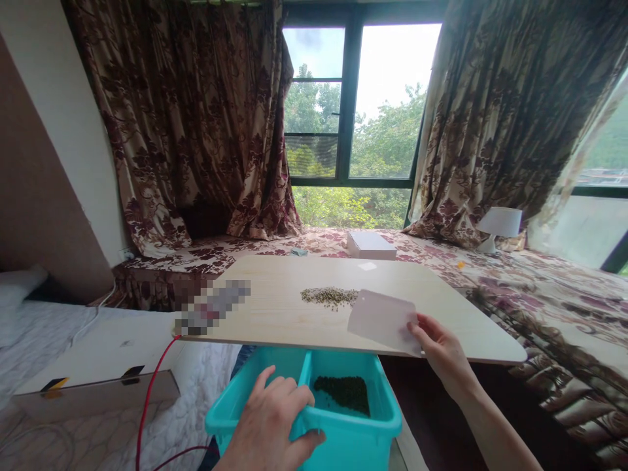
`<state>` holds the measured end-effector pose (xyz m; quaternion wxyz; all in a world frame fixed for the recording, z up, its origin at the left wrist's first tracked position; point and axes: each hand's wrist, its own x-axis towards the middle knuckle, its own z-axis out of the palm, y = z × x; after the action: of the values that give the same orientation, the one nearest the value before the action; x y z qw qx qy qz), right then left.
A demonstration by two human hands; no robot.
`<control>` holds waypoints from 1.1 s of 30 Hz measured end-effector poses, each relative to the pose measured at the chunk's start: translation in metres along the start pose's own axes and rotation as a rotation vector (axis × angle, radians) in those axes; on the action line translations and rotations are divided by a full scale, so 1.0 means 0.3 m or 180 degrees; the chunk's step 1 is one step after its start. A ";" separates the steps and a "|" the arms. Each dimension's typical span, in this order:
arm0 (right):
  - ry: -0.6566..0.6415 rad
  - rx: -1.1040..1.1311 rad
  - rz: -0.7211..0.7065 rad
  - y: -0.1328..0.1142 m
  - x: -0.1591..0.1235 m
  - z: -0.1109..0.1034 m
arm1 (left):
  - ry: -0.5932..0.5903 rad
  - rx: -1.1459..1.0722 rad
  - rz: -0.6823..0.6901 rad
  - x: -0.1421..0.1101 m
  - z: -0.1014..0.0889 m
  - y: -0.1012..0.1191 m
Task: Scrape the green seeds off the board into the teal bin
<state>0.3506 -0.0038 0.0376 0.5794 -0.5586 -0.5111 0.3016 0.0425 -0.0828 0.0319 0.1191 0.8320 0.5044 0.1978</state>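
My left hand (272, 422) grips the near rim of a turquoise two-compartment bin (387, 409) held under the front edge of a pale wooden table (275, 314). The bin's right compartment holds a heap of dark green beans (343, 392). My right hand (439, 350) pinches a white plastic scraper card (383, 320) by its right edge, resting it on the tabletop. A small pile of green beans (330, 296) lies on the table just beyond the card.
A blurred-out object (216, 306) lies at the table's left edge, with a red cable (150, 392) hanging below. A white box (370, 244) and a white lamp (498, 226) sit on the patterned window seat. A cardboard box (98, 376) rests on the bed at left.
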 end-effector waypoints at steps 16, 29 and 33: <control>0.0506 -0.0021 0.0108 0.017 0.079 -0.050 | 0.0469 0.0277 0.1032 0.097 0.218 0.027; 0.0425 -0.0205 -0.0102 -0.003 0.114 0.015 | 0.0405 0.0347 0.0961 0.091 0.212 0.012; 0.0394 -0.0298 -0.0086 0.014 0.103 -0.003 | 0.0393 0.0414 0.0999 0.091 0.219 0.004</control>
<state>0.3614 0.0253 0.0417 0.5873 -0.5957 -0.4953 0.2344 0.0843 -0.0591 -0.0207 0.0015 0.8928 0.3864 0.2317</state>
